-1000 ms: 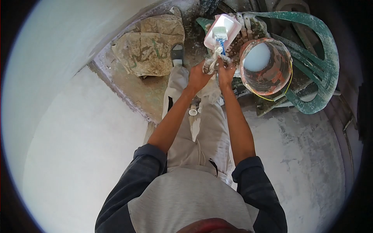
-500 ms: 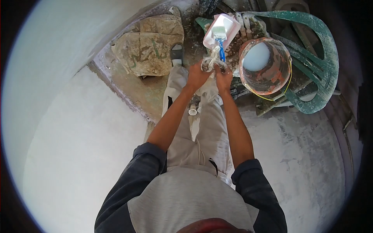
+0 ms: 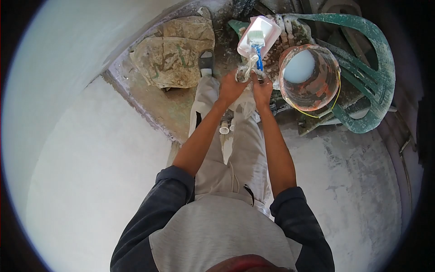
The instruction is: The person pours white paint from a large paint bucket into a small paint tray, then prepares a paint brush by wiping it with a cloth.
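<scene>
My left hand and my right hand are close together, both with fingers closed on a crumpled, whitish plastic bag. Its twisted upper part stretches up past my fingers, while a loose translucent end hangs below them. Just beyond my hands lies a paintbrush with a blue handle, its pale bristles resting in a white tray. Part of the handle is hidden behind the plastic. To the right of my right hand stands a paint-smeared bucket with whitish liquid inside.
A stained green plastic chair lies behind the bucket. At the left, a dirty folded sack is on the floor beside my shoe. A small white cup-like piece sits between my legs. Pale wall curves along the left.
Both hands stay in nearly the same place, still gripping the plastic bag, with only a slight shift of the fingers and of the plastic. The brush, tray and bucket have not visibly moved.
</scene>
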A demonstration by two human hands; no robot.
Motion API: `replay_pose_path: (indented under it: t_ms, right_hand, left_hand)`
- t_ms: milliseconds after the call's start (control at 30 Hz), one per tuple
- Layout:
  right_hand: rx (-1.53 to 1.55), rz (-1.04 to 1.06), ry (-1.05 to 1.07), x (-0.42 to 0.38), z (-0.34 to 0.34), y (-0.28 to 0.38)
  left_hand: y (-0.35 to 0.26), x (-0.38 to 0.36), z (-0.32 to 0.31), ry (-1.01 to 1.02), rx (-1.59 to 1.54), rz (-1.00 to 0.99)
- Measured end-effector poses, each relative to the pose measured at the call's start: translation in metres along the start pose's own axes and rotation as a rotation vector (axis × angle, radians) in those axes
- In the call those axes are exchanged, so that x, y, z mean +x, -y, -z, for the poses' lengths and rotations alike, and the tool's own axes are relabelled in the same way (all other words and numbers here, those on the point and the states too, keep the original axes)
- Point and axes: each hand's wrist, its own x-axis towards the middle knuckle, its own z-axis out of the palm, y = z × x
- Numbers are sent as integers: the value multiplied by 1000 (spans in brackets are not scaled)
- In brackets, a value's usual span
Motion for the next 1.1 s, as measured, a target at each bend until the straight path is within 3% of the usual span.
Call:
replay_pose_path:
  t_ms: [133, 367, 467, 633, 867, 1100]
  right_hand:
    - [-23, -1, -14, 4, -4, 10]
    - [-87, -66, 22, 13, -4, 12]
    - [-82, -7, 0, 17, -5, 3]
    - [-129, -19, -21, 13, -5, 10]
    - [-120, 16, 34, 10, -3, 9]
    - [23, -86, 92, 8, -3, -2]
  left_hand:
    - [4, -1, 0, -27, 68, -135]
    - [-10, -8, 3, -53, 80, -24]
    - [-3, -7, 2, 19, -97, 31]
    - [5, -9, -6, -87, -7, -63]
    - [12, -5, -13, -86, 17, -121]
    - [-18, -10, -2, -54, -106, 50]
